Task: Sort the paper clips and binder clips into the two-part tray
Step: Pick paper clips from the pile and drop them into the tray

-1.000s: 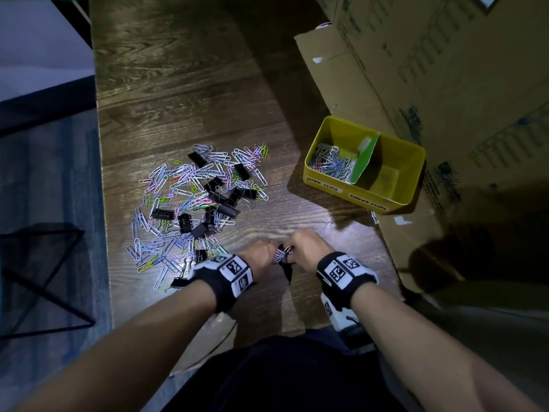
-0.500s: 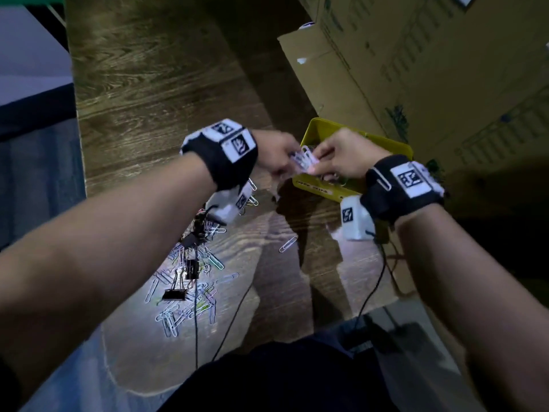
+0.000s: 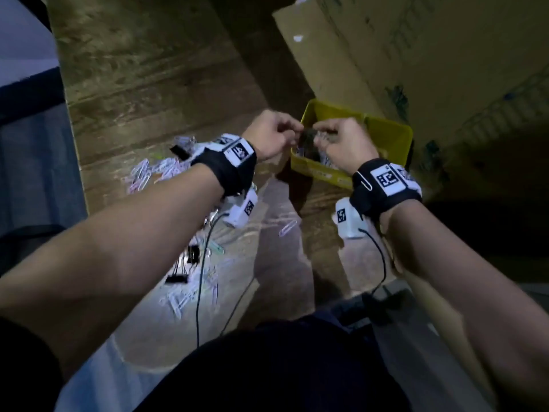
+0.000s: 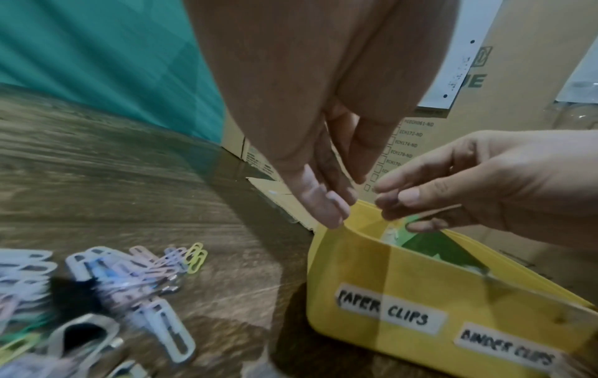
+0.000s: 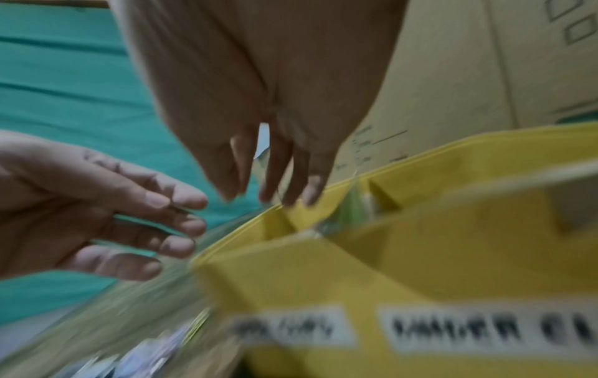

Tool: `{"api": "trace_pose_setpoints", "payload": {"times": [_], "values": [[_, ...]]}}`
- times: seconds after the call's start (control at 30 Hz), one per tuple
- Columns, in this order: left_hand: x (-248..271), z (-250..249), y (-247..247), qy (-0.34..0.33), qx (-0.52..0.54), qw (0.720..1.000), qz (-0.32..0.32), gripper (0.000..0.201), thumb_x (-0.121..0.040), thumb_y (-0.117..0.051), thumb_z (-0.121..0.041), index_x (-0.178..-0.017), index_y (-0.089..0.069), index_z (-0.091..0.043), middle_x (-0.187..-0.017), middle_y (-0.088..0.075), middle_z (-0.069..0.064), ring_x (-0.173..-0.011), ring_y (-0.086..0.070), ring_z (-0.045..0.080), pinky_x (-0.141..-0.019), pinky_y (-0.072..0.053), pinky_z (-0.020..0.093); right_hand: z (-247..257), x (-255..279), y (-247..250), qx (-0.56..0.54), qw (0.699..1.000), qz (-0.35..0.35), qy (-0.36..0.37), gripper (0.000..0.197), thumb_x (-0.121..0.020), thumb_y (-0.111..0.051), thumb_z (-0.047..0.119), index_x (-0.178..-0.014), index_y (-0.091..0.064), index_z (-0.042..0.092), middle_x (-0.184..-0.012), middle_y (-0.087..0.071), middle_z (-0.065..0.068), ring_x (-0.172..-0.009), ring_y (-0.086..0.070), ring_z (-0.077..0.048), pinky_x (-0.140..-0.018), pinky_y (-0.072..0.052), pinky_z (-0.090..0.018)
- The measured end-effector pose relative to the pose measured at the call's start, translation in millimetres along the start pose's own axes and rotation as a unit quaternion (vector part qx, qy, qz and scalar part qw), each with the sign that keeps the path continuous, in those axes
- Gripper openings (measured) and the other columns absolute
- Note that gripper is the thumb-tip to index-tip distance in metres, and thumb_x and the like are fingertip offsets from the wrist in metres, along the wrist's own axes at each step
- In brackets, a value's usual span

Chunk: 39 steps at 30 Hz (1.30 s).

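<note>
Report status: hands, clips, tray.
Left hand and right hand open over yellow tray, paper-clip side. Nothing visibly held. Mixed clips remain on table; one paper clip rides right wristband.

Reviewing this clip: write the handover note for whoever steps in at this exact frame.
Left hand and right hand: both above the paper-clip end of the yellow tray, fingers loosely extended, no clip seen in either.
Tray: labelled PAPER CLIPS and BINDER CLIPS, green divider between; some paper clips lie in the left part.
Left: the pile of paper clips and black binder clips on the table, one stray clip near the tray, another hooked on the right wristband.
</note>
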<state>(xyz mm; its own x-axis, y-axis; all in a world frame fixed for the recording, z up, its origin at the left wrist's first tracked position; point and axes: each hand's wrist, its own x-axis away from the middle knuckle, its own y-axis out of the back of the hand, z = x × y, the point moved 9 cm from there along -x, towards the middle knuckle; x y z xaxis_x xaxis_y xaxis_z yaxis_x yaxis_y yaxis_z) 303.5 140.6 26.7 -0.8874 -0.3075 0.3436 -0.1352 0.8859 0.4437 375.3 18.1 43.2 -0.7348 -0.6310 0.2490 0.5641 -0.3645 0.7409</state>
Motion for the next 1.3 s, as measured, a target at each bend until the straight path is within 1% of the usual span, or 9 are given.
{"api": "trace_pose_setpoints", "payload": {"times": [0.1,0.2,0.47,0.57,0.7,0.9,1.03,1.13,1.3], "values": [[29,20,14,-0.001,-0.010,1.000,-0.025,0.018,-0.089,-0.053,-0.003,-0.094,-0.066,-0.015,-0.078,-0.065,0.003,-0.072,-0.060,0.018,-0.076,-0.055,0.041,30,22,-4,0.007,0.992,-0.079,0.102,0.026,-0.088,-0.059,0.014,-0.112,-0.067,0.017,-0.115,-0.064,-0.006,-0.110,-0.056,-0.017,-0.095,-0.030,-0.013],[64,48,22,0.014,-0.073,0.997,0.001,0.012,-0.090,-0.057,-0.011,-0.097,-0.066,-0.008,-0.083,-0.066,0.006,-0.073,-0.060,0.016,-0.075,-0.051,0.033,57,46,-27,-0.019,0.978,-0.082,0.192,0.022,-0.086,-0.058,0.011,-0.106,-0.069,0.014,-0.103,-0.062,-0.009,-0.096,-0.056,-0.017,-0.089,-0.038,-0.021],[200,166,49,0.181,-0.306,0.928,0.110,0.020,-0.081,-0.068,-0.024,-0.099,-0.065,-0.014,-0.090,-0.064,0.000,-0.074,-0.055,0.012,-0.058,-0.038,0.012,98,115,-184,0.082,0.910,0.267,0.306,0.027,-0.091,-0.056,0.012,-0.116,-0.065,0.015,-0.120,-0.058,-0.008,-0.103,-0.057,-0.021,-0.089,-0.045,-0.027],[240,203,43,0.220,-0.312,0.919,0.100,0.043,-0.070,-0.076,-0.035,-0.107,-0.062,-0.019,-0.103,-0.060,0.006,-0.087,-0.057,0.021,-0.071,-0.045,0.023,110,138,-230,0.129,0.880,0.327,0.320,0.038,-0.092,-0.052,0.013,-0.130,-0.054,0.018,-0.135,-0.045,-0.008,-0.112,-0.055,-0.027,-0.088,-0.048,-0.035],[265,227,26,0.237,-0.307,0.921,0.035,0.049,-0.072,-0.070,-0.041,-0.115,-0.053,-0.025,-0.108,-0.049,0.007,-0.094,-0.060,0.031,-0.079,-0.050,0.039,130,151,-264,0.237,0.858,0.295,0.349,0.049,-0.093,-0.053,0.028,-0.140,-0.037,0.030,-0.136,-0.036,-0.011,-0.108,-0.056,-0.031,-0.073,-0.048,-0.036],[267,223,25,0.191,-0.268,0.943,-0.051,0.035,-0.081,-0.064,-0.033,-0.111,-0.059,-0.014,-0.099,-0.055,0.010,-0.088,-0.060,0.031,-0.074,-0.049,0.037,131,140,-282,0.236,0.883,0.274,0.299,0.031,-0.095,-0.050,0.030,-0.122,-0.056,0.017,-0.128,-0.045,-0.011,-0.102,-0.058,-0.030,-0.084,-0.052,-0.042],[265,216,53,0.169,-0.211,0.956,-0.110,0.030,-0.083,-0.064,-0.026,-0.110,-0.059,-0.014,-0.101,-0.054,0.004,-0.085,-0.059,0.024,-0.079,-0.052,0.034,122,124,-271,0.174,0.910,0.270,0.262,0.029,-0.097,-0.050,0.025,-0.120,-0.061,0.012,-0.121,-0.054,-0.007,-0.091,-0.060,-0.020,-0.078,-0.047,-0.023],[257,225,90,0.181,-0.177,0.950,-0.181,0.028,-0.084,-0.065,-0.025,-0.110,-0.059,-0.015,-0.106,-0.054,0.001,-0.087,-0.055,0.016,-0.083,-0.051,0.027,110,103,-243,0.083,0.952,0.228,0.187,0.028,-0.095,-0.052,0.022,-0.117,-0.064,0.007,-0.119,-0.057,-0.006,-0.094,-0.059,-0.019,-0.084,-0.045,-0.020],[234,246,128,0.211,-0.108,0.940,-0.247,0.034,-0.082,-0.068,-0.027,-0.112,-0.057,-0.012,-0.115,-0.057,0.009,-0.094,-0.058,0.019,-0.085,-0.053,0.035,83,64,-201,-0.032,0.991,0.077,0.105,0.021,-0.090,-0.063,0.019,-0.104,-0.071,0.006,-0.108,-0.062,-0.010,-0.090,-0.062,-0.023,-0.089,-0.052,-0.038]]}}
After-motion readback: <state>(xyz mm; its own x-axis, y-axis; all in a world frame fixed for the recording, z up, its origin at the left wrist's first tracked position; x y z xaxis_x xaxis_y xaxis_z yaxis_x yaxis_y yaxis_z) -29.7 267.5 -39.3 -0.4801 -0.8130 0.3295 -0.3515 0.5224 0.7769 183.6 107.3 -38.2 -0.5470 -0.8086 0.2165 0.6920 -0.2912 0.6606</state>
